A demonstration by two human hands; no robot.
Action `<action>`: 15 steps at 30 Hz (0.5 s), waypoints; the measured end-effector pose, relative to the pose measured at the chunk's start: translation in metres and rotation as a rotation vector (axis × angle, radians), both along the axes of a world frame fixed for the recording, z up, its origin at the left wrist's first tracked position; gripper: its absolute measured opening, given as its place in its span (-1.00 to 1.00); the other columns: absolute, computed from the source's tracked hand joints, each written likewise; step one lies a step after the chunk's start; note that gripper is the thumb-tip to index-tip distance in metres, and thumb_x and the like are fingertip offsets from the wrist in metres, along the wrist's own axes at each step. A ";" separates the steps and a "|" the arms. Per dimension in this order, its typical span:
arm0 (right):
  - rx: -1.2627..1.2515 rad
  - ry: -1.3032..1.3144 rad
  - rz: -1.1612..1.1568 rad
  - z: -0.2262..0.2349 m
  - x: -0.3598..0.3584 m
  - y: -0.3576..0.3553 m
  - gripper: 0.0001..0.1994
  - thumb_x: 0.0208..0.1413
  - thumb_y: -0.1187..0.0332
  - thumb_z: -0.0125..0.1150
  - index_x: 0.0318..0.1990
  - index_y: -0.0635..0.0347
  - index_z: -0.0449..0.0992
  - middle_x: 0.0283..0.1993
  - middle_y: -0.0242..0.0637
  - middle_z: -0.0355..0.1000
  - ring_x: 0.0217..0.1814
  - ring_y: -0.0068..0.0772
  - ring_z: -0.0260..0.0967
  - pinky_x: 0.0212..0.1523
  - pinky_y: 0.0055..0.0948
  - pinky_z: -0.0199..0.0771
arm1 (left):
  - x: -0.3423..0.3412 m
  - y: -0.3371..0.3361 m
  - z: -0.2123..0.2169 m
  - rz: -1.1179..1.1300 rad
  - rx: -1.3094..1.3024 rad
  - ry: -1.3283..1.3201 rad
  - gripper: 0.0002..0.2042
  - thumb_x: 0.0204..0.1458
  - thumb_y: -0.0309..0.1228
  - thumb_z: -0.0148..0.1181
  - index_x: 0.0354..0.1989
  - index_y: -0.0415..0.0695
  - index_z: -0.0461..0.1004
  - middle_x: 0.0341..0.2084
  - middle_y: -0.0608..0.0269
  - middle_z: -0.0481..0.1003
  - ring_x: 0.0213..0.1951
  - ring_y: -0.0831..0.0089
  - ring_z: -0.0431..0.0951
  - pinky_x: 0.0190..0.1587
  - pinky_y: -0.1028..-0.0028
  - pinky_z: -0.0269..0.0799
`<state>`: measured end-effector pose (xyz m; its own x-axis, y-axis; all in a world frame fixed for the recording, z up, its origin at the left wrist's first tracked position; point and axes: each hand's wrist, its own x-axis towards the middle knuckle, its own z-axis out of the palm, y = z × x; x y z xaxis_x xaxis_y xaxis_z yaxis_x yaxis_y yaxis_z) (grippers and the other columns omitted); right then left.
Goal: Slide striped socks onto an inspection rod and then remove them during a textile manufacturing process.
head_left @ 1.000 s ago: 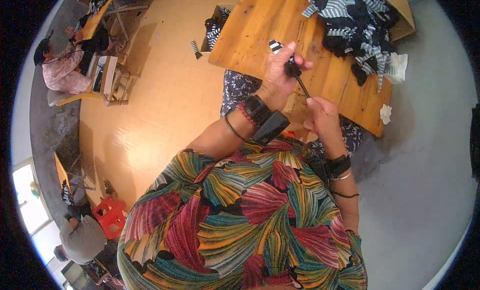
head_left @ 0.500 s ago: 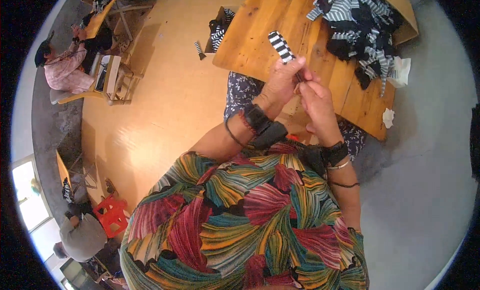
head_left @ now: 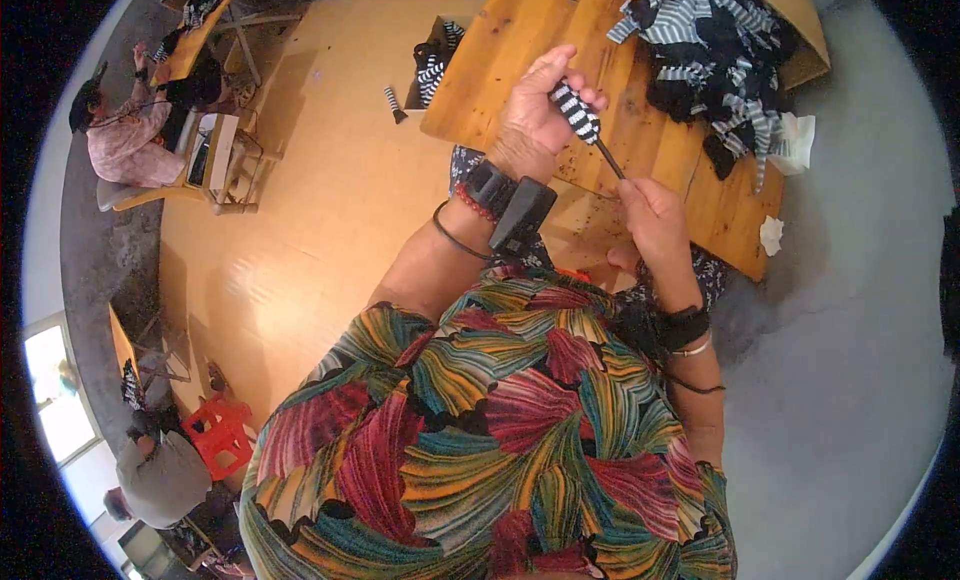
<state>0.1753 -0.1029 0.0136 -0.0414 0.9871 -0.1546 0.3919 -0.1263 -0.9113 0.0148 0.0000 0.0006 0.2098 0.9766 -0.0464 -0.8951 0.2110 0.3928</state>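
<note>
Over the near part of the wooden table, my left hand (head_left: 535, 115) has its fingers curled round a small black-and-white striped knitted piece (head_left: 576, 113). A thin, dark, straight strip or rod (head_left: 611, 163) runs from the piece's lower end down to my right hand (head_left: 655, 220). My right thumb and fingers pinch the strip's other end. Whether it is stretched fabric or a stiff tool, I cannot tell. To the far right on the table lies a heap of striped and black knitted pieces (head_left: 705, 40), apart from both hands.
The wooden table (head_left: 490, 90) spans the upper middle. A cardboard box (head_left: 800, 55) stands behind the heap. White paper (head_left: 795, 145) lies by the table's right edge. A floor box (head_left: 415, 95) holds knitted pieces; one striped piece (head_left: 393, 104) lies beside it. Two people sit at left, near a red stool (head_left: 218, 437).
My hands have moved apart, the left up and left, the right down and right. More of the thin dark strip shows between them, and the striped piece now points down toward my right hand.
</note>
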 end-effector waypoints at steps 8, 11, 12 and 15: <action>0.025 -0.051 0.014 0.011 0.019 -0.026 -0.75 0.04 0.29 -0.03 -0.52 0.33 0.32 -0.67 -0.09 0.14 -0.64 -0.35 0.11 -0.54 -0.38 0.18 | -0.008 0.008 -0.004 0.028 -0.075 -0.121 -0.75 -0.06 -0.33 0.13 -0.22 -0.13 0.33 -0.63 0.29 0.30 -0.56 0.42 0.31 -0.37 0.27 0.32; -0.038 0.019 0.029 0.001 0.028 -0.031 -0.74 0.04 0.29 -0.04 -0.53 0.33 0.29 -0.67 -0.09 0.11 -0.65 -0.36 0.07 -0.56 -0.38 0.17 | -0.005 0.004 -0.001 0.023 -0.057 -0.094 -0.75 -0.06 -0.34 0.14 -0.21 -0.11 0.33 -0.62 0.29 0.31 -0.57 0.44 0.32 -0.39 0.30 0.34; -0.040 0.020 0.026 0.002 0.027 -0.030 -0.74 0.04 0.29 -0.04 -0.53 0.33 0.29 -0.67 -0.09 0.11 -0.65 -0.36 0.07 -0.56 -0.38 0.17 | -0.003 0.000 0.003 0.020 -0.059 -0.093 -0.75 -0.06 -0.34 0.14 -0.21 -0.11 0.33 -0.62 0.29 0.31 -0.57 0.44 0.32 -0.39 0.30 0.34; 0.046 -0.078 0.152 0.005 0.024 -0.026 -0.76 0.11 0.33 -0.10 -0.53 0.29 0.30 -0.68 -0.45 0.22 -0.64 -0.59 0.35 -0.69 -0.65 0.23 | 0.006 -0.009 0.012 0.072 -0.072 0.080 -0.72 -0.08 -0.36 0.15 -0.16 -0.08 0.31 -0.62 0.35 0.31 -0.60 0.46 0.33 -0.40 0.36 0.37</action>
